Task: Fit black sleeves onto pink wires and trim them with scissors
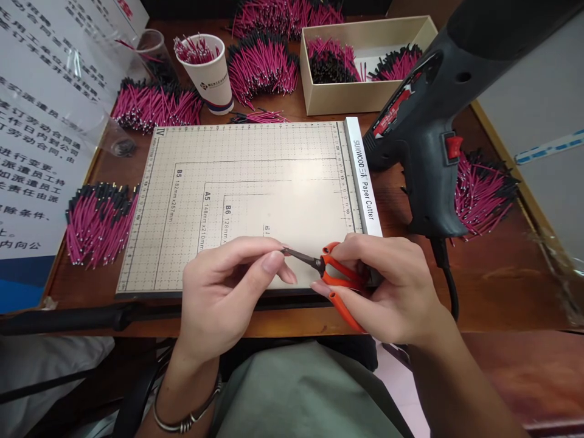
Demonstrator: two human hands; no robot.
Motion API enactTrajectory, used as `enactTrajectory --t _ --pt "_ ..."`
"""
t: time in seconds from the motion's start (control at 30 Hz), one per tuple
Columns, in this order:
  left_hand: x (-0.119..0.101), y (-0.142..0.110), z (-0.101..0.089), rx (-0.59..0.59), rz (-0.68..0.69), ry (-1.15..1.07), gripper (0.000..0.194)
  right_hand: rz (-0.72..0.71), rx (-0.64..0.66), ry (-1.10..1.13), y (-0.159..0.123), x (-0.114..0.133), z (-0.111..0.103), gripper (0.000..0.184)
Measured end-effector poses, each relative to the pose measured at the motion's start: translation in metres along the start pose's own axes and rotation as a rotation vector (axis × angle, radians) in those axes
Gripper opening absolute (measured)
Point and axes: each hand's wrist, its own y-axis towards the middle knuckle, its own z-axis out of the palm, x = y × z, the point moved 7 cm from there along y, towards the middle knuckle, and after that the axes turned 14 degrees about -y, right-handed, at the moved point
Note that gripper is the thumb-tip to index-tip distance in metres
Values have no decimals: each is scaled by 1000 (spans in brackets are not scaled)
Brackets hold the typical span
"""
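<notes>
Furthest left on the surface [502, 271], I have a heap of pink wires [100, 222] with dark ends, lying beside the cutting board [283, 146]. Next comes the left hand [223, 292], over the board's near edge, thumb and forefinger together at the tips; whether anything sits between them is too small for me to tell. Right at those fingertips are the points of the scissors [320, 265], blades nearly together. The right hand [395, 286] is clamped on their orange handles. I judge the step to be a fine snip: with the points so close to skin, I'd want the left hand steady, its fingertips clear of the cutting line, only the last bit of blade used, and a short, gentle squeeze from the right. I'd also mind the right wrist, since the cord [451, 292] of the heat gun [424, 188] runs down close by it.
</notes>
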Motion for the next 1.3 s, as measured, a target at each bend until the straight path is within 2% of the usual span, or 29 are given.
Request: enactTrajectory --t 0.43,0.83,1.17,1.3 --pt "-2 0 1 34 35 63 15 -7 11 -13 -1 0 1 31" --pt "-4 -1 0 20 49 77 13 -7 18 -17 -3 -1 0 27" --pt "-2 -1 1 17 21 20 14 9 34 4 -2 -3 -1 34" --pt "-2 -1 1 13 12 -20 15 0 11 23 -2 -2 -2 29"
